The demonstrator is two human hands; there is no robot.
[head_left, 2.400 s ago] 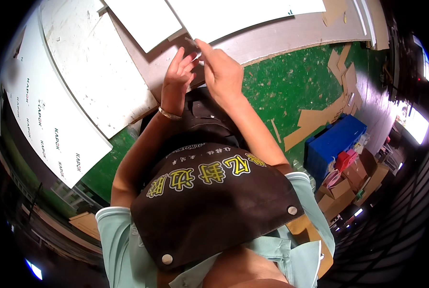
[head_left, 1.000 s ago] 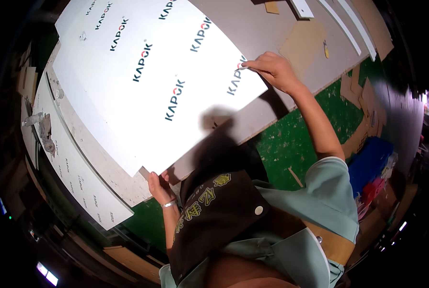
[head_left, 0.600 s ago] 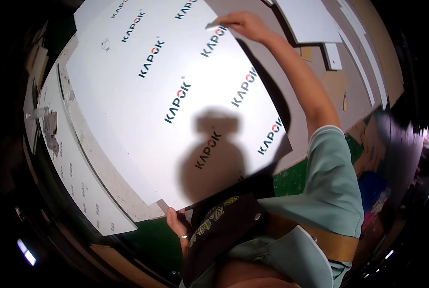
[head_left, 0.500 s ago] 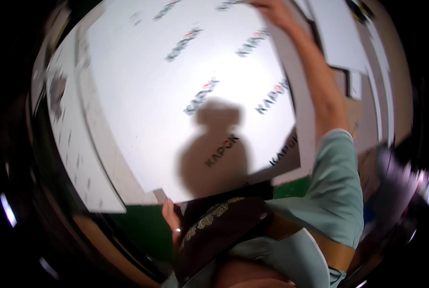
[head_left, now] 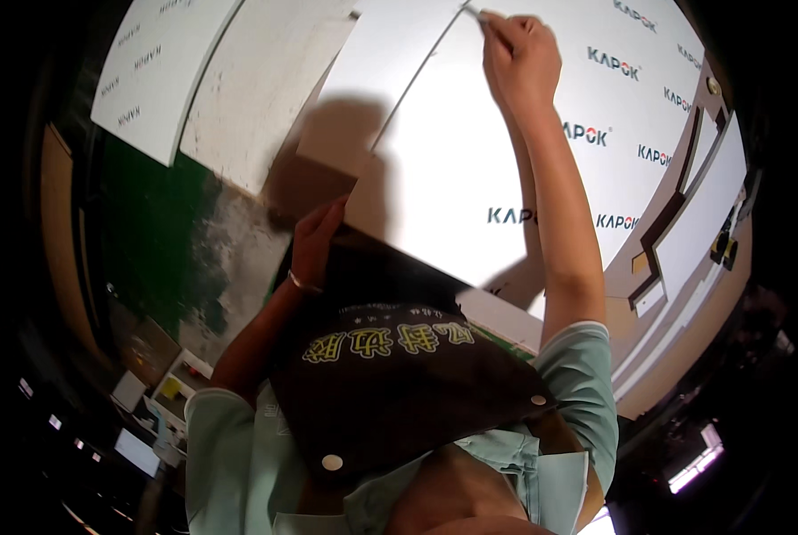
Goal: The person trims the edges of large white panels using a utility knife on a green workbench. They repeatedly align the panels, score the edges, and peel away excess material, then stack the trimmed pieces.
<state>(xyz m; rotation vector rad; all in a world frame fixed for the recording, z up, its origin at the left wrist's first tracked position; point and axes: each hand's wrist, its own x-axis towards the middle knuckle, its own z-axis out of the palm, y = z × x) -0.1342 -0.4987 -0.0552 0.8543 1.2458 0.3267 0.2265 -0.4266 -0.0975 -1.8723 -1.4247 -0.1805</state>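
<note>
A large white board [head_left: 452, 169] with repeated dark and red print on its right part lies in front of me. Along its left part runs a thin dark line, with a white strip [head_left: 341, 107] beyond it. My right hand [head_left: 524, 62] is reached far forward over the board, closed in a pinch on a small grey tool [head_left: 475, 13]. The tool's tip is at the far end of the line, and its kind cannot be made out. My left hand [head_left: 314, 241] is low at the board's near left corner, its fingers closed at the edge and partly in shadow.
Another printed white board [head_left: 162, 62] lies at the far left, beside a scuffed pale surface [head_left: 256, 80]. Green floor [head_left: 140, 196] with a worn grey patch shows on the left. At the right are white offcuts [head_left: 707, 214] and dark strips.
The view has turned, so the boards sit at another angle and further right. The dark line and separate strip now show. My right arm stays stretched forward; more of my left arm is visible.
</note>
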